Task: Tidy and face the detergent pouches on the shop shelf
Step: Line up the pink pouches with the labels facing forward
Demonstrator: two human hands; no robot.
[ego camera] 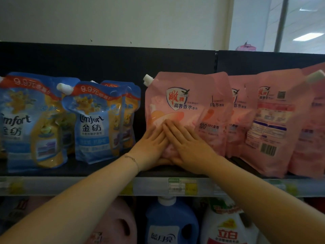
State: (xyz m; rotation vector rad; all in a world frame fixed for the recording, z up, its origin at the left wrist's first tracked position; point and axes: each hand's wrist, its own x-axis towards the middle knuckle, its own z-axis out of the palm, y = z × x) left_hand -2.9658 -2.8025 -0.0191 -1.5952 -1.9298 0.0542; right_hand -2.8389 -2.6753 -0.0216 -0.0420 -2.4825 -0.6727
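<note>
A pink detergent pouch (pixel 177 103) with a white spout stands upright on the dark shelf (pixel 105 169), front label facing me. My left hand (pixel 151 147) and my right hand (pixel 186 145) lie flat against its lower front, fingers spread and overlapping at the tips. More pink pouches (pixel 221 117) stand behind it to the right. One pink pouch (pixel 274 120) further right shows its back with a barcode and leans forward. Blue Comfort pouches (pixel 95 124) stand to the left, one (pixel 26 124) at the far left.
A gap of bare shelf separates the blue pouches from the pink ones. A price rail (pixel 182 187) with labels runs along the shelf front. Below stand a pink jug (pixel 114 224), a blue bottle (pixel 172 224) and a white bottle (pixel 226 228).
</note>
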